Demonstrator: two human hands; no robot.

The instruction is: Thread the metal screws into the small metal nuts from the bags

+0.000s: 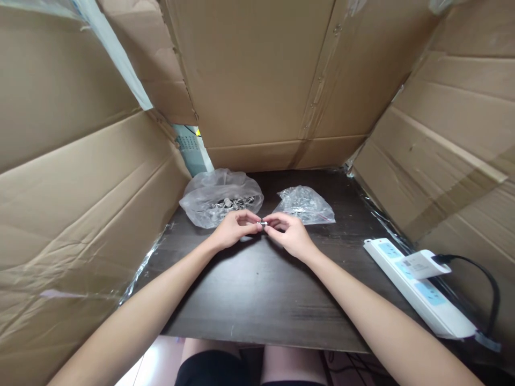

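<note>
Silvery, a small metal part [262, 223] sits above the counter [245, 300], pinched between left hand [234, 230] and right hand [295, 237]; whether it's finished, I can't tell. Many metal pieces [240, 202] remain in the open bag [213, 185] at their ten o'clock; another bag [308, 203] lies at two.

Cardboard walls [261, 69] stand at the left, back and right of a dark table [249, 305]. Clear tape [382, 219] lines the right wall's foot. A white power strip [449, 320] with pale blue sockets lies at the table's right, a white adapter [422, 265] on it, its black cord [494, 292] curving down. Loose cables [354, 369] show below the table.
</note>
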